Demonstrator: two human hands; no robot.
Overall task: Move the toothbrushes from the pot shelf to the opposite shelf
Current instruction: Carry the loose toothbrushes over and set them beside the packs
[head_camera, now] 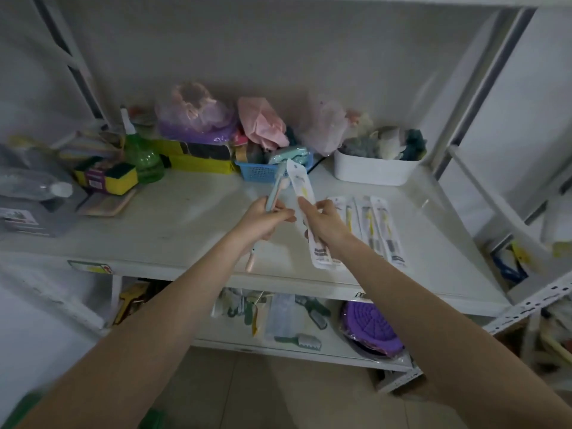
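Two bare arms reach forward over the white shelf (192, 224). The left hand (263, 219) is closed around loose toothbrushes (274, 193) — a pale blue one and a pink one, heads up, handles sticking out below the hand. The right hand (325, 222) pinches a packed toothbrush (305, 205) in a long white wrapper, tilted, its top near the loose brush heads. Both hands are held just above the shelf. Just right of the right hand, more packed toothbrushes (376, 227) lie flat in a row on the shelf. Farther back stand a blue basket (263, 173), a white tub (371, 168) and yellow sponges (120, 178) — plastic bags (198, 116) sit by the wall.
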